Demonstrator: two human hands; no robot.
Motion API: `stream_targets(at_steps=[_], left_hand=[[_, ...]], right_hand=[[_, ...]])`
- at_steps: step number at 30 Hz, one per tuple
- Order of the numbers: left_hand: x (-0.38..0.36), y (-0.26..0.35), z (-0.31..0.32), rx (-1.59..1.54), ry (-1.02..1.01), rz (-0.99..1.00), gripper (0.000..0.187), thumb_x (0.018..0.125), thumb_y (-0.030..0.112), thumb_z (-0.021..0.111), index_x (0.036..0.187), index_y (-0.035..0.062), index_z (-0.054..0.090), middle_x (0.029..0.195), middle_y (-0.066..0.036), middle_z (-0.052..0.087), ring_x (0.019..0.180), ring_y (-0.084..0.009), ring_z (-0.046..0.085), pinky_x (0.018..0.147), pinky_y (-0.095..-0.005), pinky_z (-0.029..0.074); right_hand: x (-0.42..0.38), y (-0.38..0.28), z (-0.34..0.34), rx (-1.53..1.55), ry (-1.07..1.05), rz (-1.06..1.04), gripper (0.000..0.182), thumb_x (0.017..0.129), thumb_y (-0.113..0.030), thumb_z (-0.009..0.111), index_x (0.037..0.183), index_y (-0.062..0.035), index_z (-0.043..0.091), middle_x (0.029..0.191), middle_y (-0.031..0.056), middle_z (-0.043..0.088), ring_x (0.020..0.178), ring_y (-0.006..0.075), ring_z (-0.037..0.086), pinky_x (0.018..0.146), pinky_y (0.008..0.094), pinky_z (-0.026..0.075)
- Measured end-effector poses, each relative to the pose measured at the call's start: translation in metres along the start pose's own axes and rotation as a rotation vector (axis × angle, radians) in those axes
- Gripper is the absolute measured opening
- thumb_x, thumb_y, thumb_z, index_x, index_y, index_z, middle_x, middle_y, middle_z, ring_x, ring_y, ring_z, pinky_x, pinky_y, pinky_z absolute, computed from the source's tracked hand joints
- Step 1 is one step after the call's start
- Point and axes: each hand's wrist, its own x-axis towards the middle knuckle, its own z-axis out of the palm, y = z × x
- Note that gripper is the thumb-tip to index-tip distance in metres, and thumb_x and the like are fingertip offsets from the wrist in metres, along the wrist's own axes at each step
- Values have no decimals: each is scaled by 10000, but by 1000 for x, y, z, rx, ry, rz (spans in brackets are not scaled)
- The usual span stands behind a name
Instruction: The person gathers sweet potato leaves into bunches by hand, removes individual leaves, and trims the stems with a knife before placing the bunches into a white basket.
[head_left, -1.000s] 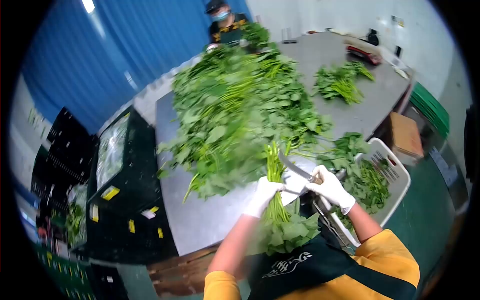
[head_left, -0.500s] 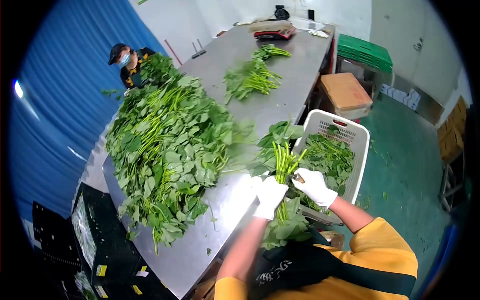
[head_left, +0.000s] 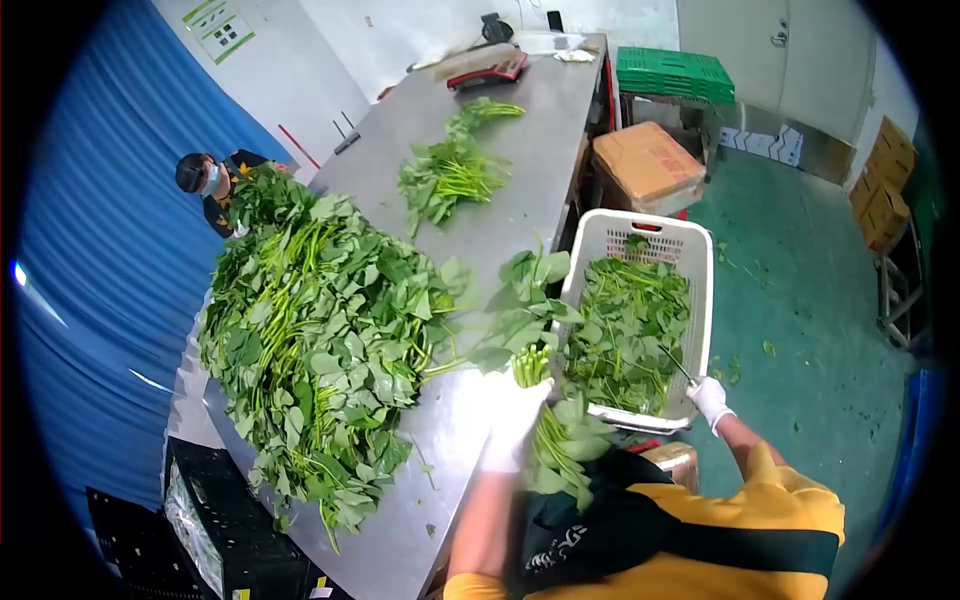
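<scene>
My left hand [head_left: 520, 405], in a white glove, is closed round a bunch of leafy green stems [head_left: 553, 440], whose cut ends point up at the table's edge. Out to the right, my right hand [head_left: 710, 400], also gloved, grips a knife [head_left: 677, 363] with its thin blade over the basket's right rim. Cut greens lie in the white plastic basket [head_left: 702, 300] between and beyond my hands. A large heap of leafy stems [head_left: 320, 350] covers the left part of the metal table [head_left: 540, 150]. Smaller bunches [head_left: 455, 175] lie further back.
Across the heap stands a co-worker [head_left: 215, 185] in a cap and mask. A red scale [head_left: 490, 72] sits at the table's far end. Right of the table are a cardboard box [head_left: 648, 165] and green crates [head_left: 675, 75]. Black crates [head_left: 225, 520] stand at lower left.
My right hand has moved away from the stems to the right with the knife. The stem ends above my left hand are now much shorter. The whole view has shifted.
</scene>
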Motion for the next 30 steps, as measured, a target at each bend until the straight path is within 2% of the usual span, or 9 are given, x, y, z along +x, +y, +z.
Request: stream_targets(at_steps=[7, 9, 13, 15, 19, 22, 23, 28, 30], left_hand=[[-80, 88, -107, -567, 472, 102, 188, 733, 4, 665, 904, 8, 587, 736, -46, 592, 659, -143, 587, 602, -271, 485], [-97, 79, -156, -597, 599, 184, 217, 728, 3, 670, 926, 9, 582, 752, -42, 589, 647, -145, 584, 605, -269, 486], [-131, 86, -201, -364, 933, 281, 285, 720, -32, 660, 992, -3, 579, 832, -57, 611, 682, -132, 577, 650, -266, 488], [-142, 74, -218, 150, 910, 236, 391, 706, -20, 675, 1080, -15, 560, 861, -58, 619, 711, -127, 583, 665, -268, 488], [-122, 61, -193, 1366, 677, 237, 777, 678, 24, 638, 1334, -191, 281, 615, -136, 558, 531, -272, 552, 515, -375, 458], [-80, 46, -157, 1263, 387, 301, 670, 806, 131, 533, 1360, -154, 288, 725, -111, 578, 684, -229, 564, 663, -357, 436], [-79, 57, -145, 1224, 446, 624, 632, 826, 126, 497, 1369, -132, 302, 738, -97, 573, 671, -226, 543, 650, -359, 421], [-15, 54, -106, 1558, 306, 614, 675, 813, 152, 523, 1407, -72, 295, 795, -93, 558, 789, -245, 557, 963, -385, 399], [-23, 84, -95, 1422, 396, 657, 648, 822, 178, 532, 1418, 22, 332, 1087, -141, 568, 1038, -284, 539, 1055, -443, 312]], right_hand=[[-73, -268, -15, 286, 60, -885, 267, 841, -276, 570, 1021, -87, 628, 907, 151, 664, 811, 343, 640, 709, 423, 523], [-32, -305, 142, 798, -372, -897, 268, 913, -237, 494, 1103, -76, 593, 980, 121, 659, 851, 298, 642, 753, 382, 522], [-111, -402, 99, 1138, -785, -1192, 212, 908, -251, 515, 1012, -105, 628, 877, 82, 604, 837, 212, 584, 796, 354, 496], [-132, -450, 26, -307, -248, -1456, 237, 889, -233, 530, 1046, -90, 634, 936, 122, 624, 879, 239, 600, 793, 378, 492], [-134, -479, -74, 806, -1136, -1116, 522, 807, -235, 666, 1278, -56, 533, 1216, 134, 598, 1107, 226, 570, 941, 319, 441], [-133, -488, -108, 201, -1113, -1422, 817, 702, -300, 775, 1381, -38, 404, 1278, 157, 561, 1133, 232, 560, 961, 316, 434], [-129, -484, -98, 134, -1071, -1529, 798, 666, -303, 798, 1333, -35, 452, 1204, 169, 593, 1076, 258, 577, 946, 331, 438], [-87, -446, -60, 449, -776, -1428, 544, 808, -218, 674, 1268, 6, 488, 1314, 181, 498, 1216, 281, 462, 1064, 379, 338], [-54, -439, -38, 638, -609, -1402, 491, 831, -199, 623, 1261, 3, 500, 1318, 185, 489, 1227, 280, 451, 1071, 378, 330]])
